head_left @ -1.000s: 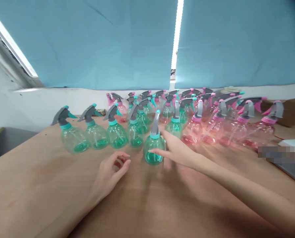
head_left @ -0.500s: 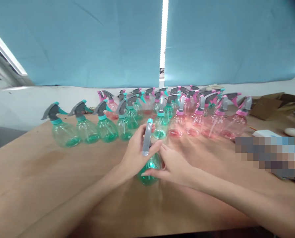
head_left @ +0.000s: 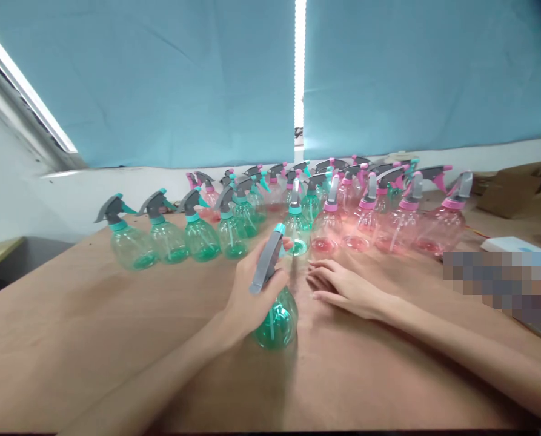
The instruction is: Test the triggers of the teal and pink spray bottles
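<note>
My left hand [head_left: 251,284] is wrapped round the neck and trigger head of a green spray bottle [head_left: 277,324]. The bottle has a grey head with a turquoise nozzle, and its round, clear green body shows below my fingers. To the right of it, my right hand [head_left: 347,289] is apart from the bottle, with its fingers loosely bent and nothing visible in them. Straight beyond my hands stands another green spray bottle [head_left: 296,227], with a pink spray bottle [head_left: 327,230] beside it.
Several green bottles [head_left: 202,239] line the left of the wooden table [head_left: 116,339]; several pink ones [head_left: 440,227] line the right. More spray bottles crowd behind. At the far right are a cardboard box [head_left: 509,188], a white object [head_left: 509,244] and a pixelated patch. Blue blinds [head_left: 183,79] hang behind.
My right hand has let go of the green bottle's side and drawn away to the right. My left hand still holds the bottle, its head now tilted more. The view has shifted slightly.
</note>
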Tool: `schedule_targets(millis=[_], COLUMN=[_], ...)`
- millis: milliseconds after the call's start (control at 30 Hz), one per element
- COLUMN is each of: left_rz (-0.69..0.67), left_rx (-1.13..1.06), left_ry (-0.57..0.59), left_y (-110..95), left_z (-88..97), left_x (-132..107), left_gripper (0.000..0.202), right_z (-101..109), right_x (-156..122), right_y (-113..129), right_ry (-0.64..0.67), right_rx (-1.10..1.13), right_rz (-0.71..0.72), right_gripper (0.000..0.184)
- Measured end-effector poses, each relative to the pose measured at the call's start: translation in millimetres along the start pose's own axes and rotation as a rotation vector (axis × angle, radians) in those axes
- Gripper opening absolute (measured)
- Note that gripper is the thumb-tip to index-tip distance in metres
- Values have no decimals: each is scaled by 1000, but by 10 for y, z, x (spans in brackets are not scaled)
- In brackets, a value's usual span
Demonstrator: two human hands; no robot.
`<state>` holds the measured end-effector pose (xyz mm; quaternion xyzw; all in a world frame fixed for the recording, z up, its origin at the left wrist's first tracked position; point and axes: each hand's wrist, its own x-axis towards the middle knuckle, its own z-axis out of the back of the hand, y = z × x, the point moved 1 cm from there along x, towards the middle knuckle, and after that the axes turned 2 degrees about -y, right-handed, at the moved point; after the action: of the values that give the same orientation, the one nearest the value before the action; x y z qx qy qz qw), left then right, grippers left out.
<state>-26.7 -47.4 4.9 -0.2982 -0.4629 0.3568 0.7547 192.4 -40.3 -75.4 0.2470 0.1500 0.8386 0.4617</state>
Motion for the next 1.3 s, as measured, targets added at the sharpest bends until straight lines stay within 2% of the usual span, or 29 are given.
schedule_targets(millis=[100,233,333,533,633,833,1167,1300], left_rz=[8,14,4,-25,-57,-28,-34,-7], left_rx=[3,-10,-31,-30,-51,-44,-90,-202], left_ry=[-3,-6,20,132,143,172,176,190], left_y=[21,19,6,35,48,46,74,56], left_z=[-15,-35,-43,-40,-39,-36,-25,-40], left_x=[23,62,123,252,263,263,244,243], left_gripper=[29,34,34,21,15,8,35,35], right_z=[-97,-126,-110,-117,-131,-150,-156,-146], right_x=[-27,-26,-19,-15,-18,-22,-19,-17], right_y=[-56,-32,-23,-27,-31,-39,-38,-20], right_ry=[-21,-21,-26,-2,-15,-49,-37,-35], right_rx=[-29,-52,-48,-70,-66,-45,-61,-73], right_rz=[10,13,4,-4,-18,-8,-14,-17], right_gripper=[54,62,62,66,66,62,63,61])
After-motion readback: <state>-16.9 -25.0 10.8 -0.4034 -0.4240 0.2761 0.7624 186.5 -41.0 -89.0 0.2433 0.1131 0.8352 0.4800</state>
